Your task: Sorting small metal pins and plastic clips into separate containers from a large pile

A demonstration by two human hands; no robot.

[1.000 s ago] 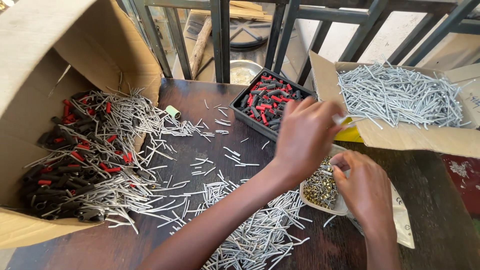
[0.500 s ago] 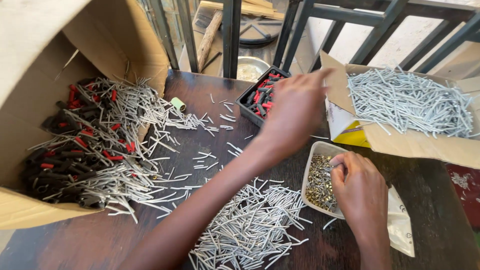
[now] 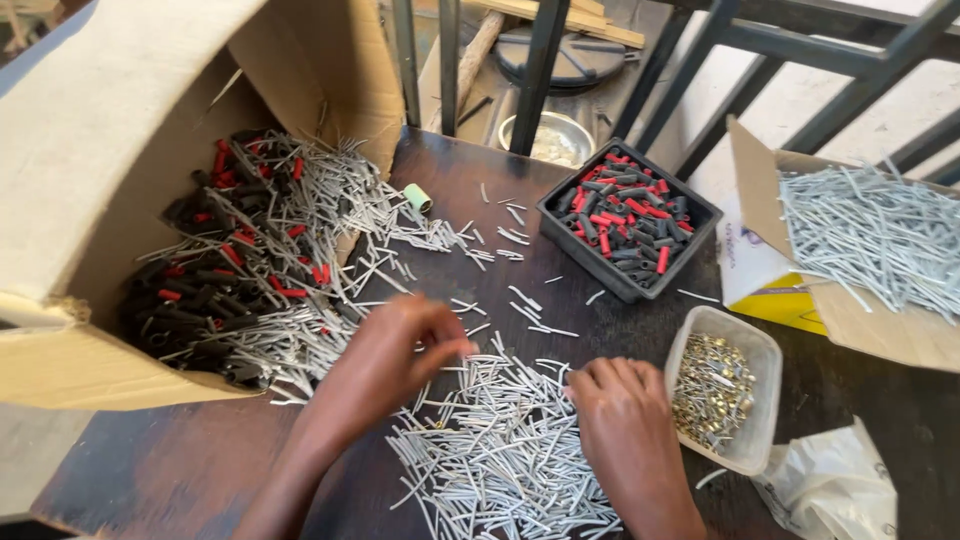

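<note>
Cardboard box [image 3: 120,200] far left, spilling grey sticks. My left hand [image 3: 395,355] pinches fingertips together over the grey stick pile [image 3: 500,450] mid-desk [image 3: 150,470]; right hand [image 3: 625,415] curled on the pile, grip unclear. Clear tub [image 3: 755,400] just right.

Soft, even daylight fills the scene, brightest at the top right where the pale ground beyond the railing [image 3: 880,90] is nearly washed out, and it picks up a mild sheen on the dark table [image 3: 440,170]. Shadows are faint and short, deepest inside the big cardboard box [image 3: 120,200] on the left. Focus is fairly crisp through the middle, slight motion softness on the left hand [image 3: 390,355], and the wide lens bends the edges outward.
</note>
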